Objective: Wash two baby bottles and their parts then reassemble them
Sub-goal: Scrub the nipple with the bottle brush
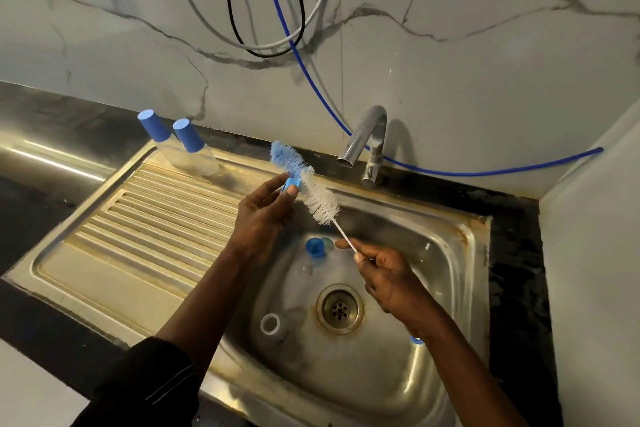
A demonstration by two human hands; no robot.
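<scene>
Black fabric sleeve (138,388) is covering the left forearm at the bottom edge. Stainless sink (446,291) is showing a dull, stained, rounded basin with a round perforated drain (340,308). White plastic ring (270,323) is lying flat on the basin floor left of the drain. Right hand (388,277) is pinching the thin white stem of the bottle brush (320,199), with its fingers curled round the stem. Blue collar (316,247) is sitting in the basin just beyond that hand. Left hand (266,215) is pinching a small blue part (290,184) between thumb and fingertips, and this part is touching the brush where the white bristles are meeting the blue spongy tip. Ribbed metal drainboard (156,204) is lying to the left, with rust-tinted grooves. Two baby bottles (194,149), with clear bodies and blue tapered caps, are standing side by side at its far corner. Chrome faucet (370,142) is curving over the basin. Blue tube (485,172) and looped cables (263,45) are hanging against the veined marble wall (485,62).
</scene>
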